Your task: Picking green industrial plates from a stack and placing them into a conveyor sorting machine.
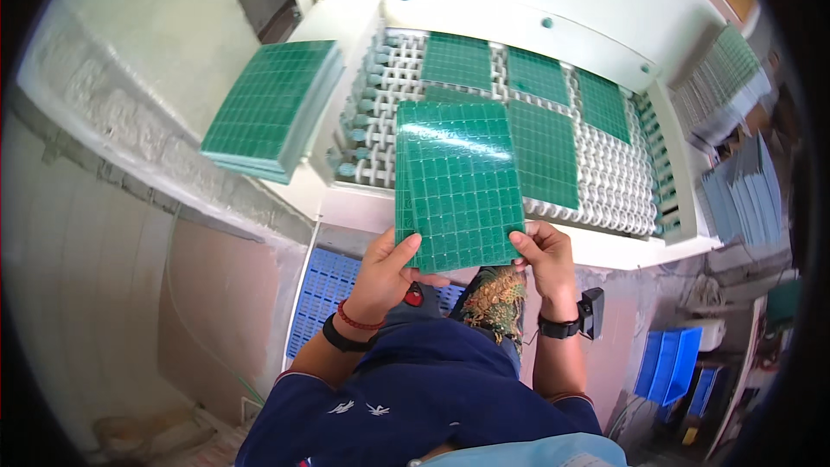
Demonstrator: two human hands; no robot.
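Between my hands is a small stack of green circuit board panels (pixel 467 195), marked with a fine grid and shining near the top. My left hand (pixel 382 270) grips its lower left corner, thumb on top and fingers underneath. At the lower right edge, my right hand (pixel 547 261) pinches it with the thumb on top. The stack is tilted over the near side of a roller conveyor (pixel 618 182). On those white rollers lie several single green panels (pixel 543 151), one partly hidden behind the held stack.
Left of the rollers, a thick stack of green panels (pixel 275 104) rests on the machine's ledge. More panels stand upright in racks (pixel 742 195) at the right. A blue bin (pixel 668 365) sits lower right, and a blue slatted mat (pixel 320 290) lies below.
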